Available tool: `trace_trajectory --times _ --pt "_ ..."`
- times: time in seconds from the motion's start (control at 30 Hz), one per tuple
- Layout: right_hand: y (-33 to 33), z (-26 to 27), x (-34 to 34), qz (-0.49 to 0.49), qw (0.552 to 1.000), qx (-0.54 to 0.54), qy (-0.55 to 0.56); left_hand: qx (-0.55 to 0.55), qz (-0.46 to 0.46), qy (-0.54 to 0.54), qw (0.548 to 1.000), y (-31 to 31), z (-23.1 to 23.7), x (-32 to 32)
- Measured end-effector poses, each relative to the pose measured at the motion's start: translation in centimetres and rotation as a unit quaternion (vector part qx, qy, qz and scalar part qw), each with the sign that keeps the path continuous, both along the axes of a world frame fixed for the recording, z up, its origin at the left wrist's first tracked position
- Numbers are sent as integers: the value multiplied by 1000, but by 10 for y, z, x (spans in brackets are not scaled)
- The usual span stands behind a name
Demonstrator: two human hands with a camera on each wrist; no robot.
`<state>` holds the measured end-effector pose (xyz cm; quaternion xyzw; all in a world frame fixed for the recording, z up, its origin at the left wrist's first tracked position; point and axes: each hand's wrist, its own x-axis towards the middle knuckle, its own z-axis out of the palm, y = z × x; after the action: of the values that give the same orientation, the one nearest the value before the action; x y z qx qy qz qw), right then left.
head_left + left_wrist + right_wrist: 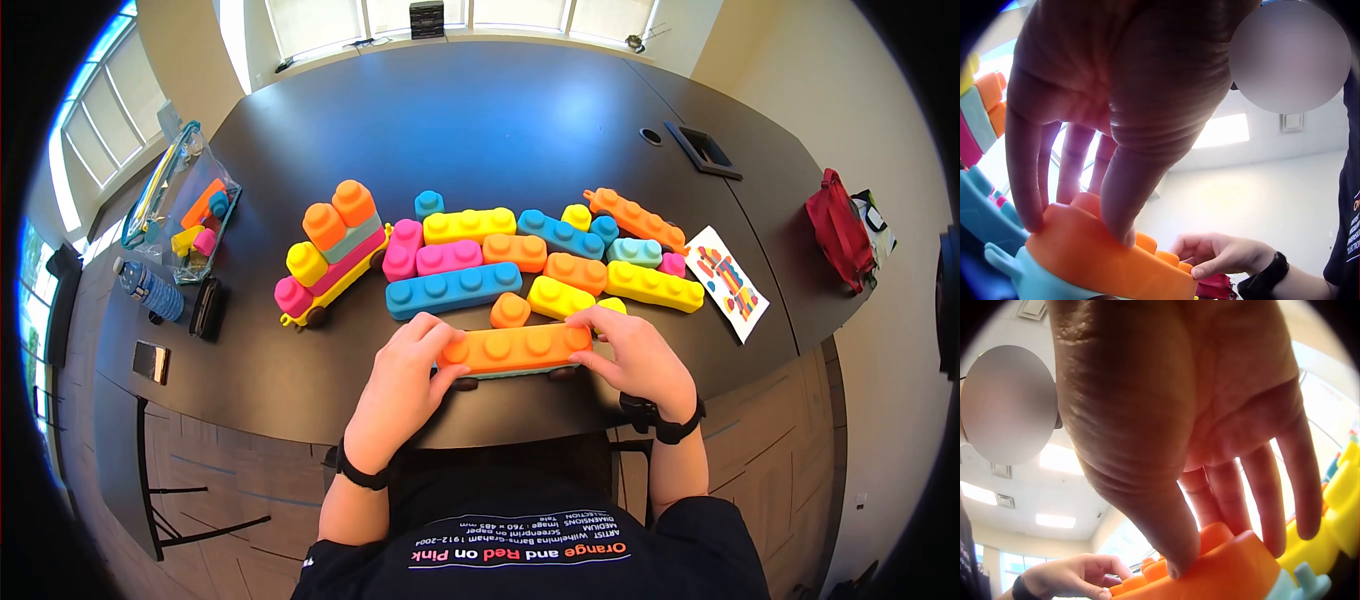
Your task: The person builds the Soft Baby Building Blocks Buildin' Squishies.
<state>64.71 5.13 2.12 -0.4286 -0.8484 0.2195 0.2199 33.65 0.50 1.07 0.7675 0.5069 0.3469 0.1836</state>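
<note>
A long orange toy building block [516, 346] with a row of round studs sits on a light teal wheeled base [1030, 275] near the table's front edge. At its left end, my left hand [408, 368] pinches it, thumb on the near side and fingers on the far side. My right hand [640, 362] grips the right end the same way. In the right wrist view, the thumb presses the orange block's near face, and a teal hook pokes out from the base below. Dark wheels [465, 384] show under the base. Just behind stands a small orange block [510, 310].
Loose blocks, including a long blue one [453, 290] and a yellow one [655, 287], lie beyond my hands. A loaded yellow wheeled base [330, 290] stands left, an orange wheeled base [636, 220] back right. A picture card [728, 285], clear bag [215, 230] and water bottle [150, 290] flank them.
</note>
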Motion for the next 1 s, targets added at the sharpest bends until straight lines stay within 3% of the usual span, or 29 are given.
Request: trace_trajectory --times 0.67,0.73,0.87,1.0 --pt "-4 -2 -2 -15 1000 -10 6 -14 -3 -15 1000 0 4 1" --pt "-5 -1 -2 -16 1000 -11 3 23 -37 42 998 4 9 -2" --pt "-6 -2 -1 -21 999 21 -19 -45 -132 80 987 35 21 -24" --pt "-7 -1 -2 -22 999 21 -21 22 -59 82 995 97 22 -32"
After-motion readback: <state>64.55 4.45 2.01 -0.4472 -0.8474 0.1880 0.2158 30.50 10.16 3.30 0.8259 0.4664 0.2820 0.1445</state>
